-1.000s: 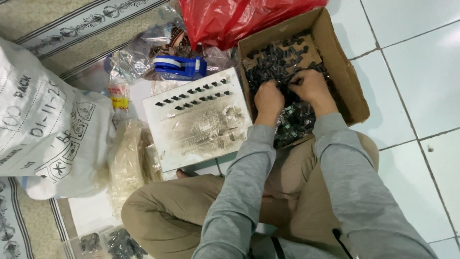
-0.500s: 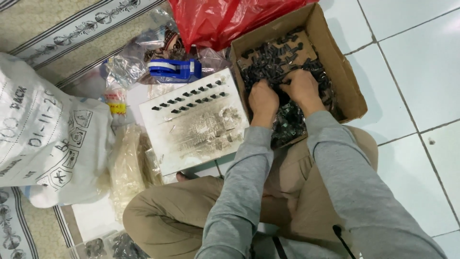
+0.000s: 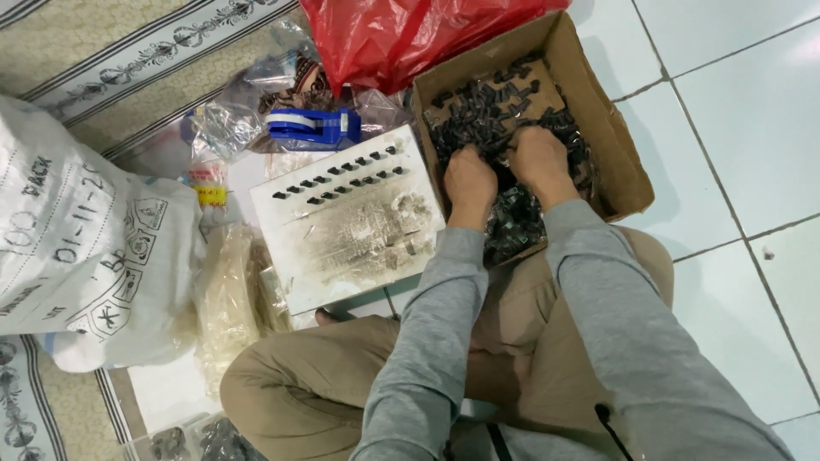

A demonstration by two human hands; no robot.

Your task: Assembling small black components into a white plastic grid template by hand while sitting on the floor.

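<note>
Head view: both hands are sunk knuckles-up in the heap of small black parts (image 3: 491, 107) filling the cardboard box (image 3: 628, 166). Left hand (image 3: 469, 181) sits nearer the box's left wall, right hand (image 3: 536, 162) just beside it toward the centre. The parts lie directly under and ahead of both. Fingers curl down into the heap; what they grip cannot be told.

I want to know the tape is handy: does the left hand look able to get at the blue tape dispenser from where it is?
Probably yes. The left hand is in the cardboard box, and the blue tape dispenser lies uncovered beyond the white board, with nothing tall between them.
</note>
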